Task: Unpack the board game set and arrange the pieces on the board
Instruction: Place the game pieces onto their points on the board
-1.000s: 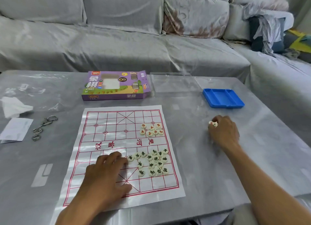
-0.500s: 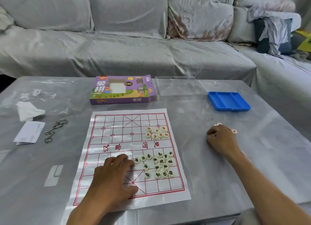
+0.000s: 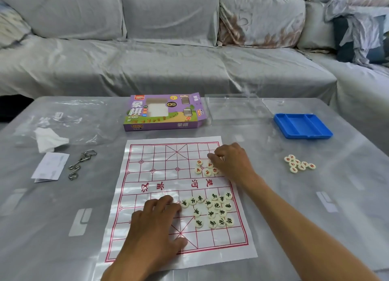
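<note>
The paper xiangqi board [image 3: 160, 175] lies flat on the table in front of me. My left hand [image 3: 155, 221] presses on its near left part with straight fingers, the fingertips next to a cluster of black-lettered pieces [image 3: 212, 209]. My right hand [image 3: 231, 160] is at the board's far right, its fingers curled over a small group of red-lettered pieces [image 3: 205, 168]; some of them are hidden under the hand. Another heap of red-lettered pieces [image 3: 299, 164] lies loose on the table to the right of the board.
The purple game box [image 3: 162, 112] lies behind the board, with a clear plastic lid [image 3: 235, 108] and a blue tray [image 3: 302, 126] to its right. At the left are a tissue [image 3: 49, 141], a paper slip [image 3: 50, 167] and metal ring puzzles [image 3: 81, 165]. A covered sofa stands behind the table.
My right hand has left a heap of red pieces on the table at the right and moved left onto the board's red pieces. My left hand stays pressed on the board.
</note>
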Demonstrator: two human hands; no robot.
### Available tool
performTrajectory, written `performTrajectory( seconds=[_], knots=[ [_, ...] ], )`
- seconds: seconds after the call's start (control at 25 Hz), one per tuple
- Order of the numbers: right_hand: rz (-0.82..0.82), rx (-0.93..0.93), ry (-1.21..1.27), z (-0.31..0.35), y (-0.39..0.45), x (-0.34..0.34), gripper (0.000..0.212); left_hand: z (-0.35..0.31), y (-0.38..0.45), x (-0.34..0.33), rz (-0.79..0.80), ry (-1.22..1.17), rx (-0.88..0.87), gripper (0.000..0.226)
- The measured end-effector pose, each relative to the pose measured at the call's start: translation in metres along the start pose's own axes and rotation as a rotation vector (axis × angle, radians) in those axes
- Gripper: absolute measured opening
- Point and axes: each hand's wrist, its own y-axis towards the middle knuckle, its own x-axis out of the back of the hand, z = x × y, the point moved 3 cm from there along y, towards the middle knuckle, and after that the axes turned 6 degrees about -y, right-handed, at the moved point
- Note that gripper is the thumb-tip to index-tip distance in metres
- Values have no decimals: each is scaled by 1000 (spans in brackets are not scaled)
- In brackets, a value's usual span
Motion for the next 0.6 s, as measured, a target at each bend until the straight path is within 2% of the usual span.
performTrajectory(
  seconds=[0.08,0.16,0.24,0.28,0.36,0.52,0.6],
  knots=[
    [-63,-73,-7,-32,-11,23,23,-1,0,-2,4,7,6,71],
    [-122,-319,-93,-88,-29,50,18,-2,-1,-2,2,-2,9,81],
    [-86,-556,-202,-135,-56,64,19,-5,-2,0,-11,-17,23,88],
    [-48,-610,-214,-149,-67,63,21,-6,-3,1,-14,-19,24,90],
    [-35,-612,-143,-159,-75,54,20,-7,-3,4,0,-19,21,92],
    [-91,-583,-39,-149,-67,53,3,-7,-4,4,22,-24,43,88],
    [-114,-530,57,-125,-58,55,6,-8,-3,4,19,-26,25,80]
  ],
)
